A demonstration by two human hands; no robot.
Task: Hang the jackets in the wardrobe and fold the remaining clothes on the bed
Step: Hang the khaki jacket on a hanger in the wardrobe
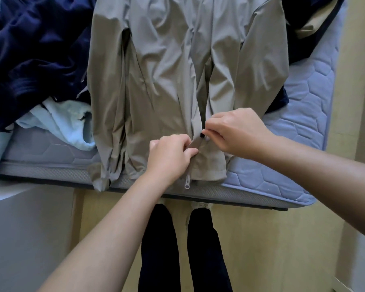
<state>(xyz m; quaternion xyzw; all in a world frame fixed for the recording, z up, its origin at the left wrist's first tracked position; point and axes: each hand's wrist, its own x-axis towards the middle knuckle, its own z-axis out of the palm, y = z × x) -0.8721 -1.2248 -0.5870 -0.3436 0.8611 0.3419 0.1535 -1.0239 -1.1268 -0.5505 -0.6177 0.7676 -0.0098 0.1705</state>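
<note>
Below, at 6 o'clock, a person's legs [177,245] in dark trousers stand on a pale wooden floor [272,239], right against the edge of a bed [293,148]. 2 bare forearms reach forward from 7 and 4 o'clock, and the hands meet over the near hem of a khaki jacket [162,76].

The left hand [170,154] has its fingers curled and pinches a fold of the jacket's front edge between thumb and fingertips. The right hand [236,131], just beside it at 1 o'clock, is also curled and pinches the opposite front edge where a small black piece [202,135] shows on the zip line. What that piece is cannot be told. A pale zip pull [187,183] hangs below the left hand, over the mattress edge.

The jacket lies front up on the quilted lavender mattress. Its hem is towards the person, its body runs away to 12 o'clock, and a sleeve lies straight along each side.

A pale blue garment [59,121] is crumpled at 9 o'clock of the jacket, touching its sleeve. Beyond it, at 10 o'clock, sits a heap of navy clothes [30,49]. At 1 o'clock, a beige garment [314,24] rests among more dark cloth.
</note>
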